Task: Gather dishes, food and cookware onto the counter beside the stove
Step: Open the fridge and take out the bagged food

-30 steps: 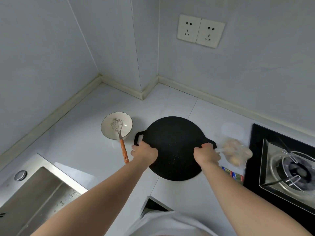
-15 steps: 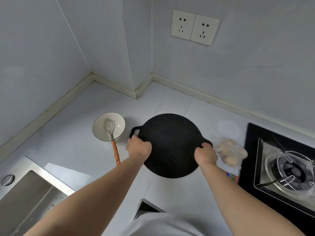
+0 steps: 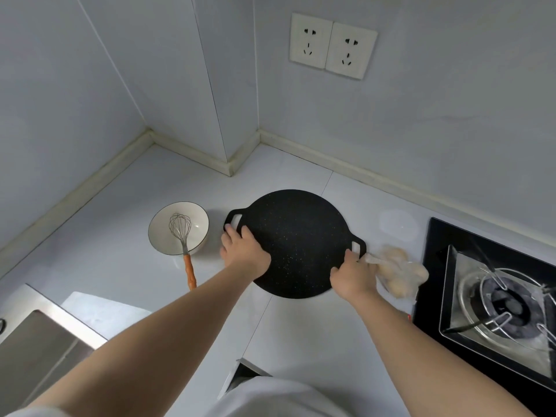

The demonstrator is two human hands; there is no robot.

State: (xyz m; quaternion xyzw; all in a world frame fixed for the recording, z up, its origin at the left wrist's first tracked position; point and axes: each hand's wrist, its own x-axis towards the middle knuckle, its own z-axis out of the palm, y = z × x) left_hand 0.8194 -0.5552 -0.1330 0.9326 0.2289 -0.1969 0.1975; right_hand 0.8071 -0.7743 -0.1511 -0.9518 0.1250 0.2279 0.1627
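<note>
I have the pan (image 3: 294, 236) between my 2 hands, flat on the counter (image 3: 120, 236) or just over it; I cannot tell whether its weight is down. My left hand (image 3: 243, 251) grips the rim just below the left loop handle, the left fingers (image 3: 230, 233) curled over the edge with their tips beside the loop's slot. My right hand (image 3: 353, 276) does the same on the other side, the right fingers (image 3: 349, 255) hooked onto the rim right under the right loop. Neither hand is spread; both are wrapped on the pan.

I judge this to be the step of setting the pan in its place beside the stove (image 3: 433, 266), which lies out past my right fingers. The next move calls for letting the pan settle flat. Then I uncurl both hands and draw them back without nudging what sits close: the bowl (image 3: 159, 236) just outside my left fingers, and the bag (image 3: 400, 272) touching or nearly touching the pan beyond my right fingertips.

- 1 pan with 2 loop handles
- 1 bowl
- 1 whisk (image 3: 180, 228) standing in the bowl, its orange handle leaning out toward me
- 1 clear bag of pale lumps, too blurred to number
- 1 burner (image 3: 508, 305) in view
- 1 sink (image 3: 39, 350) by my left forearm
- 2 sockets (image 3: 332, 45) on the wall far beyond my fingertips
</note>
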